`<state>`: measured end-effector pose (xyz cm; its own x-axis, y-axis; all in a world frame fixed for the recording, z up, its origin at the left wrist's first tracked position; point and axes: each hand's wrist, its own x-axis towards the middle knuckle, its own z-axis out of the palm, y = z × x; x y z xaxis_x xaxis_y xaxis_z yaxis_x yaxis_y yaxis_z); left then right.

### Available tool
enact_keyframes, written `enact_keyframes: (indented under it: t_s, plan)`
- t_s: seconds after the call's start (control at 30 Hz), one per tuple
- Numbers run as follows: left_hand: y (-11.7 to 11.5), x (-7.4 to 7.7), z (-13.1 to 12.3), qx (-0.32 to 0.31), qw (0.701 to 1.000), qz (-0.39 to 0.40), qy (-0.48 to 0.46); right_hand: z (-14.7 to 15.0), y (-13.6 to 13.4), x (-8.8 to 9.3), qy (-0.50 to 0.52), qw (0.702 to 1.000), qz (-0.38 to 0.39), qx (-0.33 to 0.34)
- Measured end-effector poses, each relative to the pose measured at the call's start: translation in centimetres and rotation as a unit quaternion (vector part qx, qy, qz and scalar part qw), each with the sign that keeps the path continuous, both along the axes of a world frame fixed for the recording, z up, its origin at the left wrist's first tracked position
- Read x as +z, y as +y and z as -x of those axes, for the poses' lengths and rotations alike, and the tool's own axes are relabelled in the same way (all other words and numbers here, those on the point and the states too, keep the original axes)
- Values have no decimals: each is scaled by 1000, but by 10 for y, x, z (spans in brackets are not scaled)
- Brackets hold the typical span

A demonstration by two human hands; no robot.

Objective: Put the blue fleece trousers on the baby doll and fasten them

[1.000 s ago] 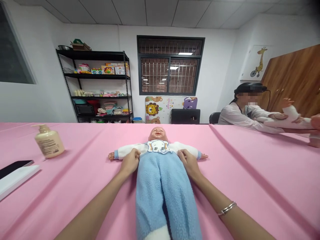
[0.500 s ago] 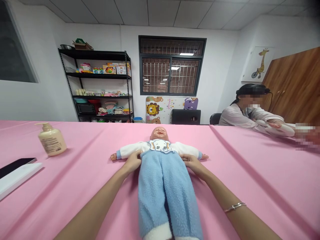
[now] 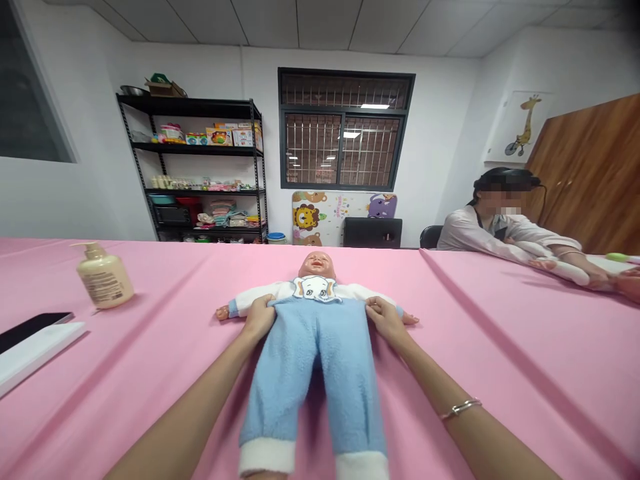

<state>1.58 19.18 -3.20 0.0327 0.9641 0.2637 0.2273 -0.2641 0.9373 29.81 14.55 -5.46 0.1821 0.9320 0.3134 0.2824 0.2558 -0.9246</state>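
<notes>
Baby doll [image 3: 316,265] in a blue fleece romper [image 3: 300,360] lies on its back on the pink tablecloth [image 3: 500,347] — long axis running away from the wearer, feet nearest — left hand [image 3: 259,319] and right hand [image 3: 386,319] closed on opposite sides of its waist, about equally near.

Pink-clothed table [image 3: 550,380] with baby doll [image 3: 315,353], pump bottle [image 3: 105,279], black phone [image 3: 30,330]

Two slender bare forearms, the left forearm [image 3: 185,407] and the right forearm [image 3: 440,393], enter from the bottom edge of the frame and narrow toward the wrists. They end in the bare left hand [image 3: 259,319] and right hand [image 3: 387,319]. At lower right of the frame, a thin silver metal bracelet [image 3: 460,409] circles the right wrist.
</notes>
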Motion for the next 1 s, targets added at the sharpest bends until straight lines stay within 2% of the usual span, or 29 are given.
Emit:
enact_keyframes:
  t_s: [0.07,0.13,0.27,0.33,0.4,0.47,0.5,0.53,0.57,0.6,0.63,0.7,0.73,0.83,0.93,1.0]
  plan:
    - [-3,0,-1,-2,1000,-6,-3,0,1,-3,-25,999,-12,-29]
    - [-5,1,0,2,1000,-9,-15,4,-2,-4,-26,999,-8,-24]
    - [-3,4,4,36,998,-12,-51,12,-7,-3,38,999,34,4]
    - [-2,4,4,46,997,-12,-65,16,-9,2,60,997,42,-5]
    - [-1,3,2,35,997,-10,-75,23,-16,13,29,998,-4,-47]
    - [0,-1,-2,14,996,-7,-84,36,-33,30,-43,992,-89,-77]
    - [0,-3,-4,5,996,-6,-88,45,-45,41,-78,987,-124,-65]
    - [1,-6,-6,-1,996,-6,-92,56,-59,51,-110,983,-146,-16]
    - [1,-9,-8,-3,995,-8,-95,67,-74,59,-140,976,-146,74]
    - [2,-11,-9,-2,995,-11,-97,78,-89,64,-169,959,-135,182]
    - [3,-14,-9,0,995,-15,-99,89,-104,67,-205,929,-121,282]
    - [5,-17,-9,6,995,-22,-97,109,-125,62,-293,866,-152,376]
    - [6,-19,-9,10,995,-24,-94,117,-132,56,-332,836,-204,387]
    - [8,-20,-9,21,996,-22,-84,132,-137,36,-428,785,-344,286]
    - [9,-20,-9,27,996,-21,-78,137,-136,25,-450,765,-408,212]
    - [10,-21,-9,27,997,-22,-74,135,-136,25,-452,766,-398,222]
